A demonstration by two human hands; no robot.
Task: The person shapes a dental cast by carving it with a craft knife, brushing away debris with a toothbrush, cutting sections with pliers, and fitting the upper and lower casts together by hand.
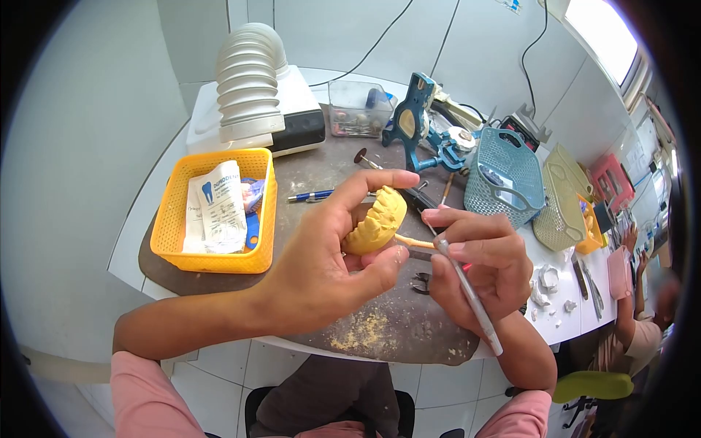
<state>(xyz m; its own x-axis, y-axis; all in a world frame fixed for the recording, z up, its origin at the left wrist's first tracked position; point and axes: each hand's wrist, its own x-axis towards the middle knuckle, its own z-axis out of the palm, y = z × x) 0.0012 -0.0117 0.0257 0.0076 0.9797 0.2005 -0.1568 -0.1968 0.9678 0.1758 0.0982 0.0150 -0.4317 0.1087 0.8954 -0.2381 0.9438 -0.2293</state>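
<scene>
My left hand (321,266) is closed around a yellow plaster dental cast (377,220), with its row of teeth turned up and to the right. In my right hand (485,266) I grip a slim metal carving tool (471,301) like a pen. Its thin tip points up and left, a short way to the right of the cast; whether it touches cannot be told. Yellow shavings (365,332) lie scattered on the dark work mat (431,343) below both hands. A pair of pliers (420,282) lies partly hidden behind my right hand.
At left stands a yellow basket (265,219) holding a printed paper packet. Behind it is a white suction unit (208,131) with a ribbed hose. A blue articulator (412,120), a clear box (339,131) and a teal basket (504,212) line the back. Another person (635,336) sits far right.
</scene>
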